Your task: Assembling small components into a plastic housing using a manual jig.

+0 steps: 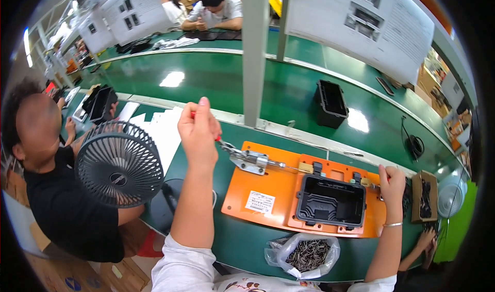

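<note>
A black plastic box (330,202), open at the top, sits in a raised orange fixture on an orange base plate (237,194). At the plate's left end is a metal toggle clamp (252,160), its rod pointing toward the box. My left hand (198,132) is closed around the clamp's red handle, which is raised. My right hand (393,182) is closed at the plate's right end, round the handle of a second clamp that it mostly hides. Just in front of the plate lies a clear plastic bag (332,245) full of small metal screws (308,255).
A black desk fan (118,163) stands left, beside a co-worker (67,204) and white papers (167,137). Beyond a metal post (254,55), another black box (330,104) and a coiled cable (414,146) lie on the green belt. A cardboard box (425,196) and another person's hands (425,240) are right.
</note>
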`<move>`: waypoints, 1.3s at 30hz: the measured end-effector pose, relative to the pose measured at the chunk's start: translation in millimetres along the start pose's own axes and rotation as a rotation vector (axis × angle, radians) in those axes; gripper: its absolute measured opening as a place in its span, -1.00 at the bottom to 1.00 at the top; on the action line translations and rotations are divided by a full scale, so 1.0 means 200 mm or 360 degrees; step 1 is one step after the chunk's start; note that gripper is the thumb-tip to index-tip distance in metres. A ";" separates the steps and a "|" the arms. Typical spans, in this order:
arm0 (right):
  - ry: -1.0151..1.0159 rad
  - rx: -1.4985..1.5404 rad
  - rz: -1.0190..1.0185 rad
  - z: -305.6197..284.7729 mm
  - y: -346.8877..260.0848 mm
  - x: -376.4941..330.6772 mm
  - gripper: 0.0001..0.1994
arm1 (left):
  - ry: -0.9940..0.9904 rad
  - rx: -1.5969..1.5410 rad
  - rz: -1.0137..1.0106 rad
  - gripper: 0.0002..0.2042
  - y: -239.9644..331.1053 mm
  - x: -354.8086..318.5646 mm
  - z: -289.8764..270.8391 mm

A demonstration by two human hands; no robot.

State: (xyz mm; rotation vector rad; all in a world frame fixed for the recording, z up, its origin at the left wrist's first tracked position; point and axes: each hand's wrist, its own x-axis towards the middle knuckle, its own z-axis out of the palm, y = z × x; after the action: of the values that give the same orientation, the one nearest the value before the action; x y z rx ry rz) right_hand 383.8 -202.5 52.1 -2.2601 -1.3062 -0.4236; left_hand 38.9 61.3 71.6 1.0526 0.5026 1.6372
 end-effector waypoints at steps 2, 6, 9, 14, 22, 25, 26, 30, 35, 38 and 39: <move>0.0012 0.0021 0.0002 -0.02 -0.01 0.00 -0.53 | -0.0067 0.0014 0.0001 -0.67 0.00 -0.01 0.01; 0.0080 -0.0013 0.0110 -0.07 -0.06 -0.02 -0.60 | -0.0062 -0.0019 0.0008 -0.67 0.00 -0.01 0.03; 0.0308 -0.0332 -0.0502 -0.11 -0.35 -0.03 -0.59 | 0.0070 0.0015 -0.0029 -0.67 0.00 -0.01 0.03; -0.0256 0.0297 -0.0699 0.06 -0.69 0.02 -0.35 | 0.0129 0.0021 -0.0017 -0.65 0.01 0.00 0.00; -0.0624 0.0404 -0.0433 0.15 -0.68 0.07 -0.42 | 0.0194 0.0039 -0.0046 -0.65 0.01 -0.01 0.02; -0.0621 0.0415 -0.0394 0.15 -0.69 0.06 -0.44 | 0.0180 0.0151 0.0025 -0.67 0.02 -0.02 0.06; -0.0615 0.0409 -0.0391 0.15 -0.69 0.06 -0.43 | 0.0179 0.0155 0.0024 -0.67 0.02 -0.02 0.06; -0.0607 0.0426 -0.0409 0.15 -0.69 0.06 -0.43 | 0.0110 0.0208 0.0060 -0.69 0.01 -0.02 0.05; -0.0596 0.0506 -0.0602 0.17 -0.65 0.07 -0.51 | -0.0009 0.0136 0.0024 -0.68 0.01 -0.01 0.03; -0.0398 0.0386 -0.0825 0.16 -0.65 0.10 -0.60 | 0.0020 0.0092 -0.0011 -0.67 0.01 -0.01 0.01; -0.0394 0.0383 -0.0824 0.16 -0.64 0.11 -0.60 | 0.0082 0.0060 -0.0052 -0.67 0.01 0.00 -0.01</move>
State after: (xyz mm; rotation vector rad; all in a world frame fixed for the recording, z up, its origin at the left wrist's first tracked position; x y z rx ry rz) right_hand 284.1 -114.4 69.4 -1.8021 -1.9627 -0.1448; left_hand 36.5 60.0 71.8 1.0268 0.5841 1.6353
